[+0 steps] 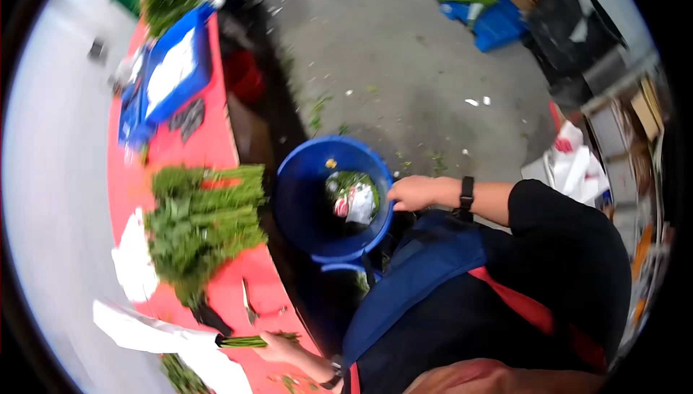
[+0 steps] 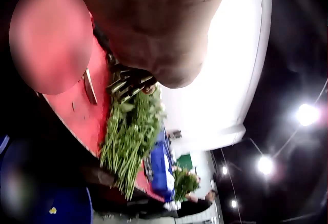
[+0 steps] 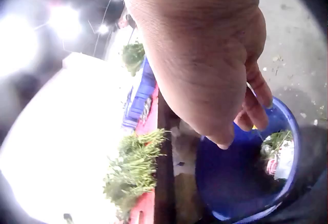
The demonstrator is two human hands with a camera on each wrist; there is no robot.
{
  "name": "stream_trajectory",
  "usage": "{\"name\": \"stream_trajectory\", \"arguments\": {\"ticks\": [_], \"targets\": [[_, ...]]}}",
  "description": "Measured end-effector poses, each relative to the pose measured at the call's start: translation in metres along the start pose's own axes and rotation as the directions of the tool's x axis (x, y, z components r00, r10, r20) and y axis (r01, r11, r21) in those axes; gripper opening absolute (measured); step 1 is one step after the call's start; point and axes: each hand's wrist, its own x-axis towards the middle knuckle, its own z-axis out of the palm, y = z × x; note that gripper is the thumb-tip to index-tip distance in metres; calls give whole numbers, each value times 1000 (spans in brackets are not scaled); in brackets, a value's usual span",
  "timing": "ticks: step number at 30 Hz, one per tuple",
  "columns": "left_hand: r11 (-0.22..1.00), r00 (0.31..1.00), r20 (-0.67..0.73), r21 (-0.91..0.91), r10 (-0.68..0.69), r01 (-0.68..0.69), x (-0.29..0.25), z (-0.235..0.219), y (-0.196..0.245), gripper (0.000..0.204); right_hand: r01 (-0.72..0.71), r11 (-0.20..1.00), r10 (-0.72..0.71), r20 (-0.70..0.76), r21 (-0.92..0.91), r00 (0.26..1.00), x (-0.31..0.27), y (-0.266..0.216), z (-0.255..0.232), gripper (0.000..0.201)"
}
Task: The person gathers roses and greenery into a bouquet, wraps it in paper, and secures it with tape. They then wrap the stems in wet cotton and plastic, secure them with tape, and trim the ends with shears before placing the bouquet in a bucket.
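Observation:
In the head view, my left hand point(image 1: 278, 348) grips a bunch of green stems point(image 1: 242, 341) over the red table point(image 1: 209, 134); its wrist view shows dark-wrapped stem ends point(image 2: 128, 84) beside the palm. My right hand point(image 1: 413, 193) is at the right rim of a blue bin point(image 1: 289, 164). The right wrist view shows this hand point(image 3: 210, 75) above the bin with loosely bent fingers and nothing in them. Leafy greens point(image 1: 177, 239) lie piled on the table, with scissors point(image 1: 249, 300) near them. Inside the bin are green scraps and a crumpled wrapper point(image 1: 359, 205).
A blue tray point(image 1: 203, 69) and more greens point(image 1: 172, 1) occupy the table's far end. White sheets point(image 1: 155, 334) lie near my left hand. A second blue bin point(image 1: 339, 267) adjoins the first. Boxes point(image 1: 612, 130) stand at the right, and scraps litter the floor point(image 1: 346, 40).

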Motion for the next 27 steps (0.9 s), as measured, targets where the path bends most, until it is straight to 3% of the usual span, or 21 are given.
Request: {"name": "stream_trajectory", "arguments": {"ticks": [2, 3, 4, 6, 7, 10, 11, 12, 14, 15, 16, 18, 19, 22, 23, 25, 27], "targets": [[970, 962, 131, -61, 241, -235, -24, 30, 23, 21, 38, 993, -21, -149, 112, 989, -12, 7, -6, 26], [990, 954, 266, -54, 140, -130, -33, 41, 26, 20, 45, 976, -5, -182, 215, 983, -23, 5, -20, 26], [958, 910, 301, -109, 286, -265, -46, 59, 40, 17, 59, 949, 9, -215, 310, 977, -34, 1, -35, 26], [948, 798, 514, -203, 316, -244, -84, 90, 75, 14, 88, 919, 48, -329, 385, 943, -55, 15, -52, 29], [904, 682, 593, -301, 428, -304, -101, 111, 84, 12, 109, 902, 67, -384, 418, 921, -66, 26, -61, 30], [944, 409, 850, -300, 331, -141, -173, 166, 125, 12, 159, 655, 230, -395, 739, 890, -105, 64, -95, 35], [920, 295, 877, -322, 379, -224, -191, 190, 127, 12, 145, 591, 282, -371, 793, 885, -120, 80, -108, 39], [887, 183, 892, -350, 413, -300, -213, 218, 125, 12, 130, 564, 329, -366, 815, 870, -132, 102, -118, 40], [846, 31, 895, -408, 445, -343, -268, 268, 137, 13, 109, 511, 409, -353, 852, 842, -157, 152, -141, 42], [824, -53, 899, -421, 435, -380, -295, 292, 144, 16, 64, 419, 475, -279, 906, 835, -173, 179, -148, 47], [811, -189, 894, -448, 406, -376, -335, 316, 155, 18, 92, 386, 496, -290, 918, 819, -187, 208, -156, 48], [575, -379, 803, -595, 460, -562, -407, 349, 187, 20, 149, 299, 531, -294, 943, 795, -207, 262, -164, 50], [584, -425, 786, -618, 448, -527, -440, 364, 196, 20, 210, 158, 617, -262, 965, 742, -215, 286, -163, 48], [577, -540, 757, -641, 367, -507, -532, 413, 225, 21, 311, -40, 710, -191, 950, 677, -246, 361, -185, 44], [552, -579, 764, -625, 285, -553, -555, 428, 236, 21, 375, -104, 717, -192, 921, 670, -257, 381, -197, 44], [521, -632, 732, -655, 254, -548, -589, 458, 258, 22, 481, -253, 763, -133, 839, 633, -271, 414, -217, 42], [467, -684, 700, -684, 205, -560, -617, 495, 273, 24, 543, -283, 820, -95, 791, 565, -270, 450, -228, 41]]}}
